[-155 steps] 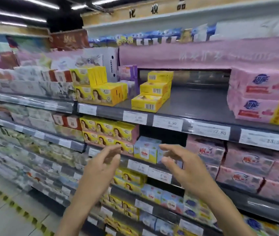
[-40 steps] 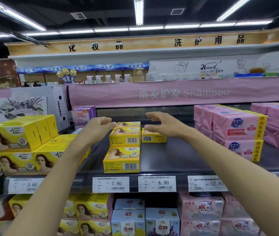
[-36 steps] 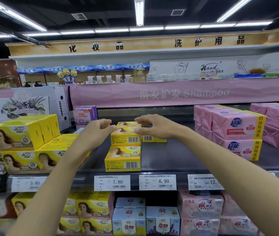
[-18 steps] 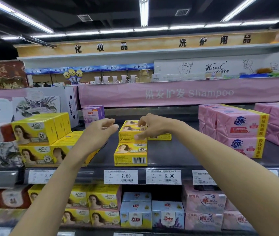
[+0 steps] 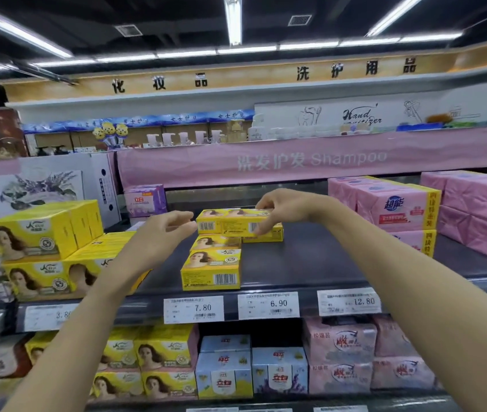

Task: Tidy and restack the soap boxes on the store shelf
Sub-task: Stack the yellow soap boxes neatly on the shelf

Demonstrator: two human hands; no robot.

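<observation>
Small yellow soap boxes sit in the middle of the dark shelf (image 5: 310,263). One box (image 5: 211,269) lies at the front edge, and another (image 5: 215,242) rests just behind and above it. My right hand (image 5: 286,206) pinches the top yellow box (image 5: 227,224) from above at its right end and holds it turned askew over the stack. My left hand (image 5: 162,233) hovers at that box's left end with loosely curled fingers, holding nothing. A further yellow box (image 5: 269,234) lies behind, partly hidden by the held one.
Larger yellow multi-pack boxes (image 5: 34,236) are stacked at the left of the shelf. Pink wrapped soap packs (image 5: 396,209) stand at the right. A purple box (image 5: 145,200) sits at the back. Price tags (image 5: 193,309) line the shelf edge.
My right hand has closed on the top yellow box and raised and turned it off the stack. My left hand has moved in toward its left end.
</observation>
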